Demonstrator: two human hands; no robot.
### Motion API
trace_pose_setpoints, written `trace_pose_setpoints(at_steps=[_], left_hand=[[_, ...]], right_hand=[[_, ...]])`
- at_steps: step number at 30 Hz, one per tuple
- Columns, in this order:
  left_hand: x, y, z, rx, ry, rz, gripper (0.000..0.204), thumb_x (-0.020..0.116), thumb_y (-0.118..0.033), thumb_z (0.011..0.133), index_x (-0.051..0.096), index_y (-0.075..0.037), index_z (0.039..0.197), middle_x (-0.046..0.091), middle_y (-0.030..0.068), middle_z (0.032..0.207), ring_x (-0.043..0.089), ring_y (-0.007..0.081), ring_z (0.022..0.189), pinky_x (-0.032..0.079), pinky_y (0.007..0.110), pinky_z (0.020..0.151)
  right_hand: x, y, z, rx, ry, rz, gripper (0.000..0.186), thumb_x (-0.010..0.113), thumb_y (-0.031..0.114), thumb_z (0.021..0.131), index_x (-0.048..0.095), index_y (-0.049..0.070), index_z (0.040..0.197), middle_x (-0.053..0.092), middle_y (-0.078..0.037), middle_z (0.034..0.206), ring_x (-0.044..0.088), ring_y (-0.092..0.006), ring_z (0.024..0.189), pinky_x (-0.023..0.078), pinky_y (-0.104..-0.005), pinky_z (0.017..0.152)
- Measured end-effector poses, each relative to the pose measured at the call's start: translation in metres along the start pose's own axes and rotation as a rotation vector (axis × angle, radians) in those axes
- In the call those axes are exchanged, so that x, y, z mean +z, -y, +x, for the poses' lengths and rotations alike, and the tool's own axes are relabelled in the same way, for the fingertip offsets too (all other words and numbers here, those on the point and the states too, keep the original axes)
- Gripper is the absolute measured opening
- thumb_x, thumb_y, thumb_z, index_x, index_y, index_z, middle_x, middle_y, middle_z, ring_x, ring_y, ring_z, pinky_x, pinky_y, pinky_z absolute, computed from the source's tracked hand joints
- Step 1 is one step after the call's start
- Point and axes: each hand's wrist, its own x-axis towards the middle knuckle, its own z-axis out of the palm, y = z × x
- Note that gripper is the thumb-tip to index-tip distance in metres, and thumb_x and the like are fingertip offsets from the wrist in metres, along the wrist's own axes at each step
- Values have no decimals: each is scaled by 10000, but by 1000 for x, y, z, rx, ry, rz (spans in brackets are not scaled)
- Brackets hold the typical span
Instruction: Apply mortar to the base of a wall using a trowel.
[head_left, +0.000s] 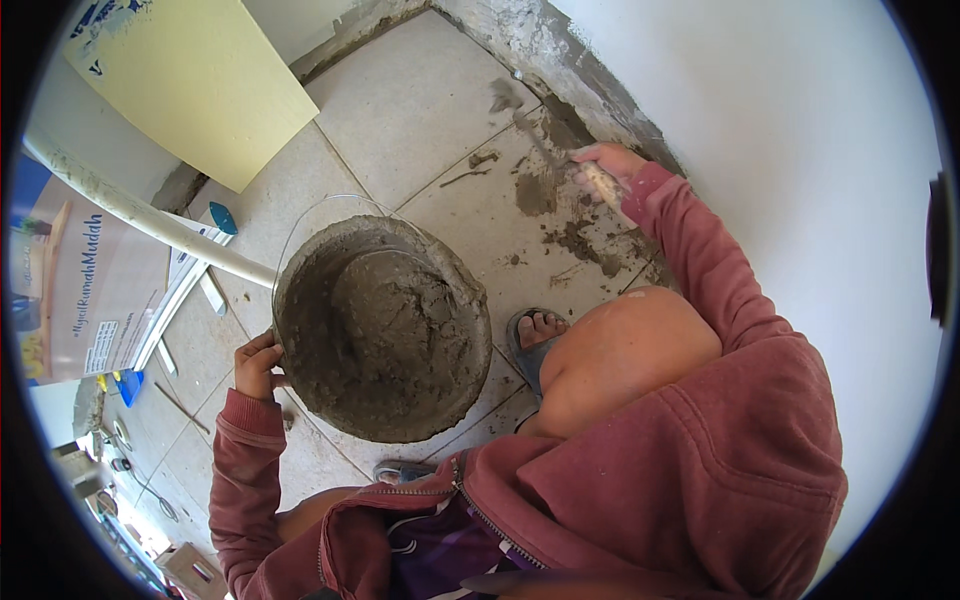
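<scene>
A round bucket (300, 260) full of wet grey mortar (385, 330) stands on the tiled floor between my knees. My left hand (257, 368) grips the bucket's left rim. My right hand (605, 170) is closed around the pale handle of a trowel (525, 125), whose blade points away toward the base of the white wall. Grey mortar smears (560, 215) lie on the tiles under and beside the trowel. I crouch in a red hooded jacket, with a sandalled foot (535, 335) right of the bucket.
A white wall (780, 150) rises at the right, with a rough mortar strip along its foot. A pale yellow board (195, 80) leans at the upper left. A white pipe (150, 215) runs diagonally to the bucket. Printed sacks and small clutter lie at the left.
</scene>
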Motion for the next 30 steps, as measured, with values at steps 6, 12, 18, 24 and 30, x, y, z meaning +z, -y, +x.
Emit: trace_pose_setpoints(at_steps=[6,12,18,24,30], left_hand=[[-2,-3,-5,-60,-32,74,401,459,-139,769,504,25,1131,599,53,792,551,119,602,512,272,460],[0,-4,-11,-181,-135,100,400,434,-184,805,483,-10,1163,573,65,862,555,144,696,522,312,552],[19,14,-15,-33,-427,-70,423,434,-186,793,498,52,1136,591,83,934,549,151,777,449,233,617],[1,15,-6,-14,-325,176,356,479,-29,771,505,98,1102,599,98,923,552,144,795,434,233,687],[7,0,-3,-77,-269,215,317,469,-1,770,524,116,1059,604,110,937,556,147,835,414,244,783]], right_hand=[[-40,-71,-54,42,-2,-308,188,503,188,819,546,4,816,528,-83,560,485,-162,401,403,-279,388],[-13,-75,3,-497,-298,-620,177,544,137,745,553,-22,821,581,-97,699,535,-158,548,418,-275,477],[11,-37,61,-128,-41,-377,330,589,143,730,507,-66,971,577,-125,756,519,-170,533,418,-283,466],[14,-31,88,-367,-304,-623,449,615,229,725,481,-46,1053,578,-184,878,583,-256,775,457,-359,680],[4,-31,92,-404,-768,-1311,389,586,161,760,447,-53,1054,555,-128,792,557,-163,603,439,-315,551]])
